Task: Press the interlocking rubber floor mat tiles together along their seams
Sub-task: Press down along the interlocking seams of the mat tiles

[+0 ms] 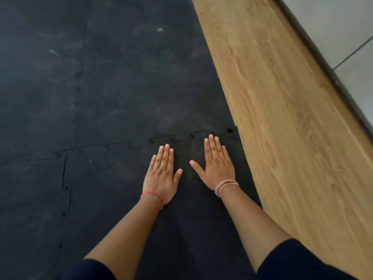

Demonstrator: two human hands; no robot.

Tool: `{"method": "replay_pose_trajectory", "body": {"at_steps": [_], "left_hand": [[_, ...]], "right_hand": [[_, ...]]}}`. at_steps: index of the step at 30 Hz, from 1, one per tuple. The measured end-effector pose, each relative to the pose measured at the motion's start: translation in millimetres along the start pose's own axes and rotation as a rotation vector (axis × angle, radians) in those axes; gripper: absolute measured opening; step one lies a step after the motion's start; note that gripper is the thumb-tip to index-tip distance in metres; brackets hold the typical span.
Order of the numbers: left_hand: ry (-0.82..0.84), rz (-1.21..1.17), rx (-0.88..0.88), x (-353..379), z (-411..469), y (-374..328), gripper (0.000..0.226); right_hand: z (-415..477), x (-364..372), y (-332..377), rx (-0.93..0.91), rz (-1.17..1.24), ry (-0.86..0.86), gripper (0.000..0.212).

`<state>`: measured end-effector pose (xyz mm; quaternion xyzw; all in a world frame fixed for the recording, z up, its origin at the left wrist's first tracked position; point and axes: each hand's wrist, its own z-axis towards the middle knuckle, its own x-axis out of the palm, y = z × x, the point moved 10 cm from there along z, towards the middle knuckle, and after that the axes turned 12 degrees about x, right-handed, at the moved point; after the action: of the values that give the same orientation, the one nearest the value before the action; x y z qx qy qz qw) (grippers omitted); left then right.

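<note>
Black rubber mat tiles cover the floor. My left hand (162, 174) and my right hand (217, 164) lie flat, palms down, side by side on the near tile (113, 182). Their fingertips stop just short of a jigsaw seam (171, 138) that joins this tile to the far tile (141, 77). The seam shows small dark gaps near the tile's right end, at the wood edge. Both hands hold nothing. A red thread is on my left wrist and beige threads on my right wrist.
Another seam (65, 178) runs toward me on the left, and one (79, 73) runs away at the upper left. A wooden floor strip (282, 118) borders the mats on the right, with a dark skirting (327, 67) and a pale wall beyond.
</note>
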<state>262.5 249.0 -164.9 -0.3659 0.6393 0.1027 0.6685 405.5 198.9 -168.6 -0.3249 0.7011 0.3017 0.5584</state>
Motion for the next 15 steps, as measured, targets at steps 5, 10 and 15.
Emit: {"method": "replay_pose_trajectory", "body": {"at_steps": [5, 10, 15], "left_hand": [[-0.021, 0.022, -0.029, 12, 9, -3, 0.06], [0.011, 0.035, -0.034, 12, 11, -5, 0.061], [0.018, 0.027, -0.009, 14, -2, -24, 0.063]], "right_hand": [[4, 4, -1, -0.015, 0.074, -0.043, 0.084], [7, 8, -5, -0.016, 0.058, 0.029, 0.085], [-16, 4, -36, 0.021, 0.046, 0.023, 0.086]]}}
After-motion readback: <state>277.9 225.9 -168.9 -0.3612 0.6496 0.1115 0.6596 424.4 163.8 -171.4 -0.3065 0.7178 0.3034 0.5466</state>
